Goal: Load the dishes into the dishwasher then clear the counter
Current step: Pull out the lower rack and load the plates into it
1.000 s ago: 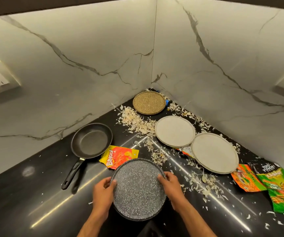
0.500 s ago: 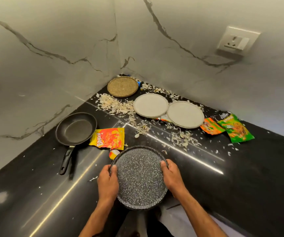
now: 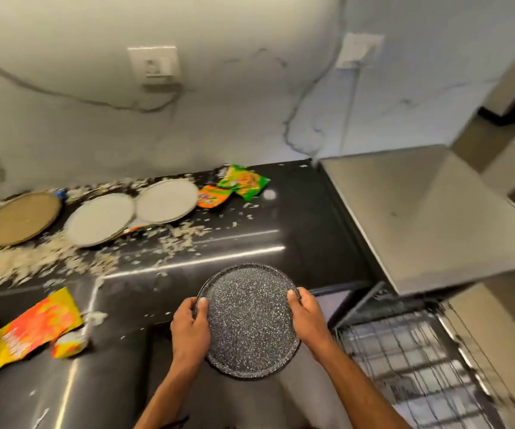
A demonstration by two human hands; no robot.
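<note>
Two hands hold one dark speckled plate (image 3: 250, 317) by its edges, near centre, over the near edge of the black counter (image 3: 296, 218). Left hand (image 3: 189, 328) grips the plate's left rim, thumb on top, fingers curled under. Right hand (image 3: 308, 317) grips the right rim the same way. Plate sits roughly level, face up, w/ nothing on it.

To the right & lower, a wire dishwasher rack (image 3: 411, 366) is pulled out; it's blurred, contents can't be told. Above it, far right, a steel-grey flat top (image 3: 429, 212) butts against the counter's right end.

Far left on the counter: a tan round plate (image 3: 20, 218), then two pale plates (image 3: 101, 219) (image 3: 167, 201) in a row running right, the two pale ones touching or overlapping at the rims. Just right of them an orange packet (image 3: 212, 196) & a green packet (image 3: 243, 181), touching each other. White flakes (image 3: 33, 261) are scattered near the plates and across the counter's left part. Near left, a yellow-orange packet (image 3: 36, 326) lies flat, well apart from the held plate.

Marble wall (image 3: 219, 119) behind carries two sockets (image 3: 154, 65) (image 3: 360, 51); a cord hangs from the right one.
</note>
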